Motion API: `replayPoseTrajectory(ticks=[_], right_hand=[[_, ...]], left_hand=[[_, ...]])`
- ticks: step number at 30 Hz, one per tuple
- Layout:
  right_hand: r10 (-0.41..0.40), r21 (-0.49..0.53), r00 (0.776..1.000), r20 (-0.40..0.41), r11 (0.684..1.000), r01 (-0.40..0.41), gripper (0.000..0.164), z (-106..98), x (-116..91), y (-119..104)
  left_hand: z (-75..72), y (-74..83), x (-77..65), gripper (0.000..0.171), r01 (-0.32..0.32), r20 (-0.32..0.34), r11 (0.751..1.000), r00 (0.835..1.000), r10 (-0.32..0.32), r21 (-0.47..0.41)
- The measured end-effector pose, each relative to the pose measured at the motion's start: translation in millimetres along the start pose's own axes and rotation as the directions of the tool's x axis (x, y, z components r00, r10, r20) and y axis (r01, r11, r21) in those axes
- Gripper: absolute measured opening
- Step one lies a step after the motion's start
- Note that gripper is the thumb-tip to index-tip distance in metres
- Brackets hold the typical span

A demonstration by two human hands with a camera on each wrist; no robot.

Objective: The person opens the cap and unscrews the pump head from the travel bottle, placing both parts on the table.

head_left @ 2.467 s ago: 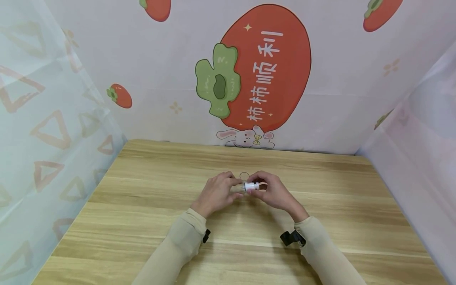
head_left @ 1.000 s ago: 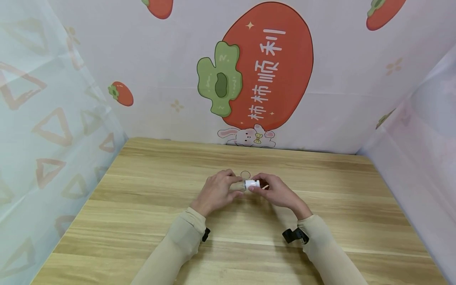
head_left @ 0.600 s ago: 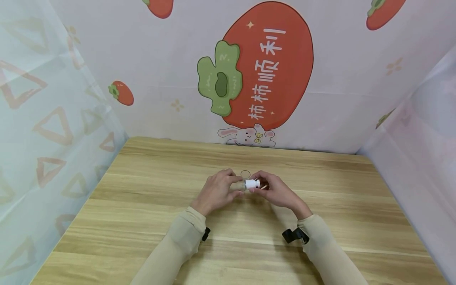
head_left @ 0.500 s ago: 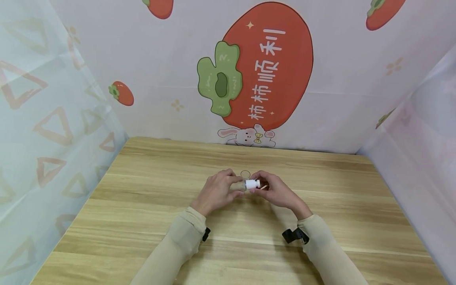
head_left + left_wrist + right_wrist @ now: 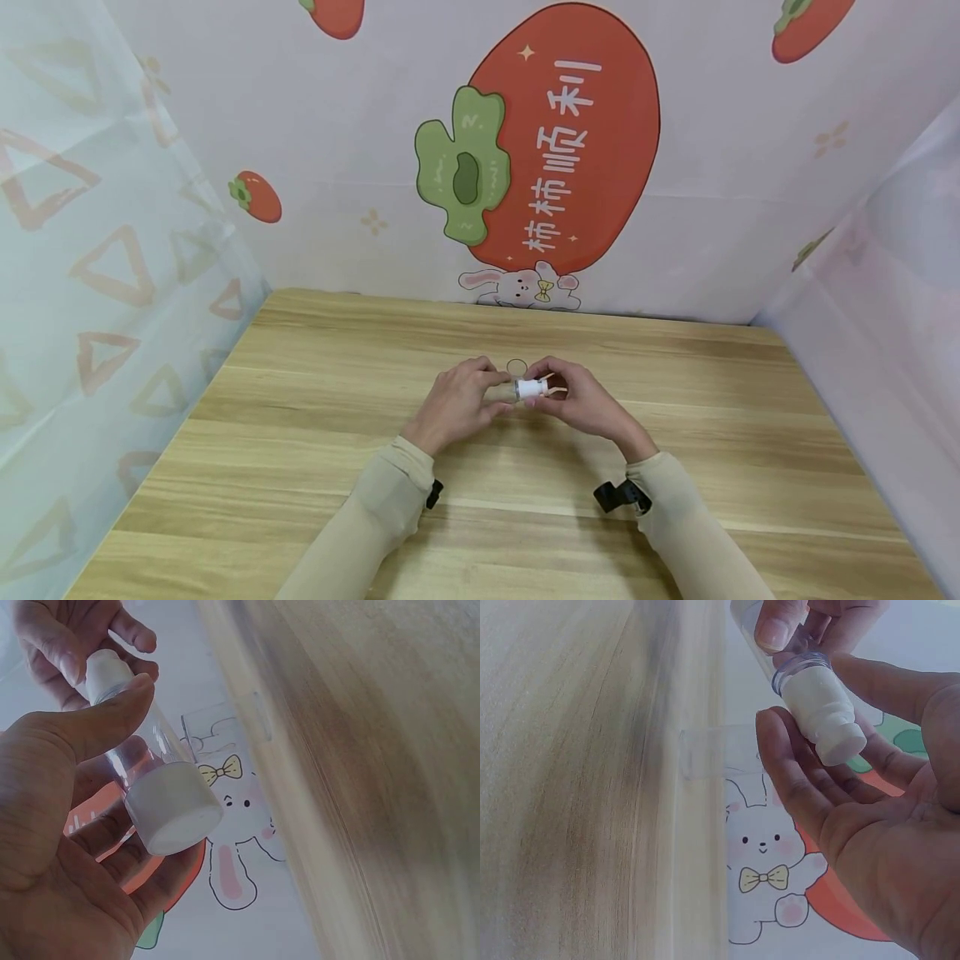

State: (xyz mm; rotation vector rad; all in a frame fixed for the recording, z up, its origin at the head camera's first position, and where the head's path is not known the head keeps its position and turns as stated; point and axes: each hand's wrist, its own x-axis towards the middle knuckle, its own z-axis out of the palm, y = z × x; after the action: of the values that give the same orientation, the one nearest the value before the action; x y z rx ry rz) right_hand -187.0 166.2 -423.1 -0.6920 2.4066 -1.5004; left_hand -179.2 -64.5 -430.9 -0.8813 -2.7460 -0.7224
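Observation:
A small clear pump bottle (image 5: 531, 388) with a white head lies sideways between both hands, above the table. My left hand (image 5: 457, 402) grips its clear body, thumb on one side and fingers curled round the other. A white base (image 5: 174, 810) shows at the bottle's lower end in the left wrist view. At the other end, my right hand (image 5: 579, 402) has its thumb and a fingertip at opposite sides of the white pump head (image 5: 823, 712). A clear cylindrical cap (image 5: 720, 754) stands on the table just beyond the hands.
The wood-grain table (image 5: 337, 350) reaches back to a printed cloth wall (image 5: 337, 242) with a large persimmon picture. Cloth walls also rise at the left and right. A black wrist strap piece (image 5: 618, 497) sits by the right sleeve.
Fingers of my right hand have shifted round the pump head and are spread wider now. My left hand keeps its grip, nearly still. The clear cap has stayed in place.

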Motion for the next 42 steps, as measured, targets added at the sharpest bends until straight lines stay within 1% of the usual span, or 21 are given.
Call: replayPoseTrajectory(ticks=[5, 13, 21, 27, 36, 42], right_hand=[[-0.016, -0.005, 1.0, -0.012, 1.0, 0.016, 0.027, -0.1, -0.2, -1.5], [-0.009, 0.038, 0.999, -0.043, 0.999, 0.01, 0.021, 2.2, 0.4, -2.6], [-0.057, 0.049, 0.994, -0.092, 0.997, 0.062, 0.016, 4.8, 0.7, -2.6], [-0.078, 0.034, 0.992, -0.097, 0.996, 0.082, 0.017, 5.3, -0.3, -0.3], [-0.108, 0.015, 0.99, -0.093, 0.994, 0.11, 0.022, 4.5, -0.8, 0.4], [-0.12, 0.005, 0.988, -0.093, 0.993, 0.121, 0.024, 3.3, -2.3, -1.7]], left_hand=[[1.1, -1.3, 0.2, 0.038, -0.003, -0.002, 1.0, 1.0, 0.003, 0.007], [1.9, -2.2, 1.0, 0.038, -0.011, -0.01, 1.0, 1.0, 0.011, 0.005], [1.9, -2.7, 1.1, 0.039, -0.003, 0.001, 1.0, 1.0, 0.003, -0.02], [0.6, -2.7, 0.6, 0.041, 0.012, 0.031, 0.999, 0.999, -0.011, -0.042], [-1.2, -2.6, 0.9, 0.041, 0.057, 0.093, 0.992, 0.995, -0.046, -0.117], [-3.1, -1.6, 0.9, 0.042, 0.064, 0.132, 0.989, 0.99, -0.045, -0.137]])
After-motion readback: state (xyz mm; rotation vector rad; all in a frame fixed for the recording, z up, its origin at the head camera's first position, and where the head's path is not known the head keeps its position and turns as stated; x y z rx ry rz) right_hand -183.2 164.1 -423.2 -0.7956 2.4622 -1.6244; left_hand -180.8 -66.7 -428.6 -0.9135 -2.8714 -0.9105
